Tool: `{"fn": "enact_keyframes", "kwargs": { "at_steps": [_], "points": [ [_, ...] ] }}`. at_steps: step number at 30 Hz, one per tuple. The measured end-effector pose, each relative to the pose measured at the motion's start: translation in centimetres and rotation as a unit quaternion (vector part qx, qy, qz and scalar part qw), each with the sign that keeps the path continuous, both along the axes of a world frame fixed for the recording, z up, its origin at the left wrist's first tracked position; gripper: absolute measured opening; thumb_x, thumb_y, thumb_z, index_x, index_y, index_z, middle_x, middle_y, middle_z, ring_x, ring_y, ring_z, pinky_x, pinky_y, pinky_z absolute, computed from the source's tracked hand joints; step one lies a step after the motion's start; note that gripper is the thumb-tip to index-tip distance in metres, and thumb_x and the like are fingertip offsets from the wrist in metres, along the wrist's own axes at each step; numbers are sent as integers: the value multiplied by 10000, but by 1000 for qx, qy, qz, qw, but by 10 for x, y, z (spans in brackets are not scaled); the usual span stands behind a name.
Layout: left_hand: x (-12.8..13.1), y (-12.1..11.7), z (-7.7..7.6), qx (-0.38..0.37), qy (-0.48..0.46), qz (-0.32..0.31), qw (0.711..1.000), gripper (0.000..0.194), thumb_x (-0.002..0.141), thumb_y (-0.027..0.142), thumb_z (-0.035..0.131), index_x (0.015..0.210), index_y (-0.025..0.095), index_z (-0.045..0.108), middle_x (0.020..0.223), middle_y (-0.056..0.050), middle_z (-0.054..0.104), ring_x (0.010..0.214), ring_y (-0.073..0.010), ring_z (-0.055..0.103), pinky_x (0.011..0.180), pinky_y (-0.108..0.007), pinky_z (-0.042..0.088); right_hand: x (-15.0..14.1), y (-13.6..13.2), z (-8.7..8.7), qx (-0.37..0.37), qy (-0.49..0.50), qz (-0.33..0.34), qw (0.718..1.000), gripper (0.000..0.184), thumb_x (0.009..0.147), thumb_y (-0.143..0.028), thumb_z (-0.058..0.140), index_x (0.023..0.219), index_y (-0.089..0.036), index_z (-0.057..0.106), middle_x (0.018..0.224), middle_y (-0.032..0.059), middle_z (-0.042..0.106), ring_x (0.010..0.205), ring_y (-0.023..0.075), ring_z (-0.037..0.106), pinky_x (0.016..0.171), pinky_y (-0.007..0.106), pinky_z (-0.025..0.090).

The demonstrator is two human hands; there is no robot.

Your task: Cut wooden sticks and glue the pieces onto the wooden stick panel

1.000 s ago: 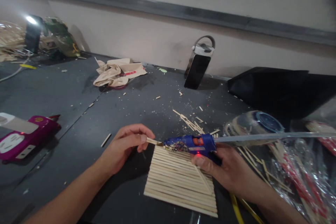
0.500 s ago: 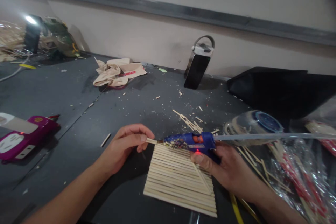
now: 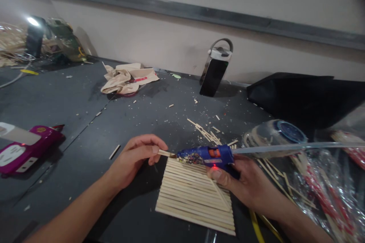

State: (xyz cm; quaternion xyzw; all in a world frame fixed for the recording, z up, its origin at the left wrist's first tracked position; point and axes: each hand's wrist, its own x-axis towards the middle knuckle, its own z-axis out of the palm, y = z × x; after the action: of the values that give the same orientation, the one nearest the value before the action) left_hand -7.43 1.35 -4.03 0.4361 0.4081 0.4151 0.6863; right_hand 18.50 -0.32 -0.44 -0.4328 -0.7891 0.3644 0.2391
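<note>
Between thumb and fingers, my left hand (image 3: 142, 153) pinches a thin wooden stick (image 3: 164, 153) near its left end. My right hand (image 3: 248, 180) is wrapped round a blue hot glue gun (image 3: 205, 155), which shows a red light and has a long clear glue stick (image 3: 285, 147) running out of its back. The gun's nozzle is at the wooden stick; I cannot tell whether they touch. Under the gun lies a panel of wooden sticks (image 3: 194, 201) laid side by side, with a diagonal stick across its right part. The gun hides the panel's far edge.
A clear jar with a blue lid (image 3: 291, 132) lies beyond my right hand. Loose sticks (image 3: 203, 131) and scraps lie past the gun. A purple power strip (image 3: 34, 150) is at left; a phone (image 3: 214, 78) leans on a bottle at the back. Plastic wrappers (image 3: 322, 182) lie at right.
The glue gun has shifted very slightly, its nozzle a little to the right along the stick. My left hand and the panel look unmoved.
</note>
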Motion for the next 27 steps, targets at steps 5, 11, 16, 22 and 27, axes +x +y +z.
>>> {"fn": "enact_keyframes", "kwargs": {
  "at_steps": [5, 11, 16, 22, 27],
  "points": [
    [1, 0, 1, -8, -6, 5, 1000, 204, 723, 315, 646, 796, 137, 714, 527, 15, 529, 533, -103, 425, 555, -238, 291, 0, 1, 0, -22, 10, 2, 1000, 279, 922, -283, 515, 1161, -278, 659, 1071, 2, 718, 974, 187, 671, 862, 282, 548],
    [0, 0, 1, 3, 0, 1, 1000, 200, 736, 308, 633, 798, 135, 713, 530, 14, 530, 533, -104, 427, 552, -239, 298, -1, 0, 3, -15, -4, -10, 1000, 288, 917, -323, 505, 1127, -238, 682, 1040, 37, 731, 974, 225, 675, 854, 323, 553],
    [0, 0, 1, 4, 3, -4, 1000, 190, 738, 307, 640, 796, 144, 718, 556, 9, 549, 545, -102, 439, 543, -233, 299, -3, 0, 1, 14, -26, -49, 998, 281, 902, -338, 509, 1068, -221, 704, 974, 49, 741, 897, 216, 692, 835, 333, 558],
    [-1, 0, -1, 4, 4, -7, 1000, 181, 754, 294, 625, 811, 150, 718, 550, 14, 540, 547, -102, 435, 551, -233, 300, 0, -1, 0, 14, -24, -37, 999, 291, 910, -338, 511, 1101, -212, 692, 1016, 60, 736, 943, 221, 684, 861, 343, 549],
    [-1, 0, 0, 2, 7, -6, 1000, 190, 753, 304, 626, 816, 150, 717, 544, 13, 535, 542, -108, 428, 558, -243, 296, -1, -1, 2, -9, -4, -15, 1000, 291, 914, -327, 518, 1148, -246, 670, 1046, 41, 726, 950, 215, 678, 866, 342, 552]
  ]
}}
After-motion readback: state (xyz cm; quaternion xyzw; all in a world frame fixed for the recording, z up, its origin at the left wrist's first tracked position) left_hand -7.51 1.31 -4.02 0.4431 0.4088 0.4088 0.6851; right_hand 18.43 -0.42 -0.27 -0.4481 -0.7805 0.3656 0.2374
